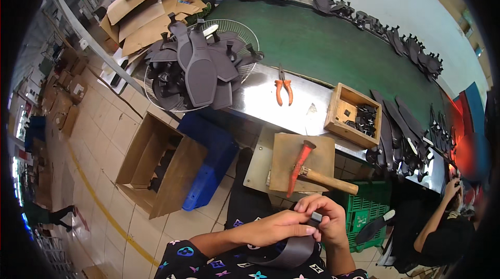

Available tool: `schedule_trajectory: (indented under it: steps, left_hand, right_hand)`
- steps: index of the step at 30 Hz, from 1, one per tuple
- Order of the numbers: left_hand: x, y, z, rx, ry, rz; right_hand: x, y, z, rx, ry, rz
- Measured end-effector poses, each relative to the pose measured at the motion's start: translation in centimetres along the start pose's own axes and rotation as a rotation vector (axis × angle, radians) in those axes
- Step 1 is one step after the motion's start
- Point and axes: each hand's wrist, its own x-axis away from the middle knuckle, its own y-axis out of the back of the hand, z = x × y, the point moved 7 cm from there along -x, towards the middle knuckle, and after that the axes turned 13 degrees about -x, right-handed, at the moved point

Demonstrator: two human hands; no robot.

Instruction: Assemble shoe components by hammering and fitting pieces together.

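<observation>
Close to my body, my left hand (284, 225) and my right hand (327, 219) are closed together on a dark grey flat sole piece (298, 253), which curves down toward my lap. A small dark block (315, 217) shows between the fingers of my right hand; whether it is joined to the sole piece I cannot tell. Just beyond my hands, a hammer (328, 179) with a red head and wooden handle lies on a worn brown board (280, 149). Farther off are orange-handled pliers (284, 91) and a wooden box (338, 103) of small black parts.
A wire basket (253, 34) piled with dark soles stands at the left bench end. More soles (398, 117) lie at right and along the green belt (312, 34). Below are an open carton (179, 175), a blue bin (208, 175) and a green crate (359, 211). A co-worker's arm (435, 216) is at right.
</observation>
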Motion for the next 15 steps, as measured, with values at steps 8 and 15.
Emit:
schedule_trajectory:
  steps: [8, 15]
  left_hand:
    - [0.5, -1.6, 1.6, -0.014, 0.040, -0.025]
    - [0.0, -2.4, 1.6, 0.283, 0.142, -0.039]
  right_hand:
    - [-1.0, -2.1, 1.6, -0.299, 0.126, 0.120]
    - [0.4, -1.2, -0.2, -0.521, -0.026, 0.084]
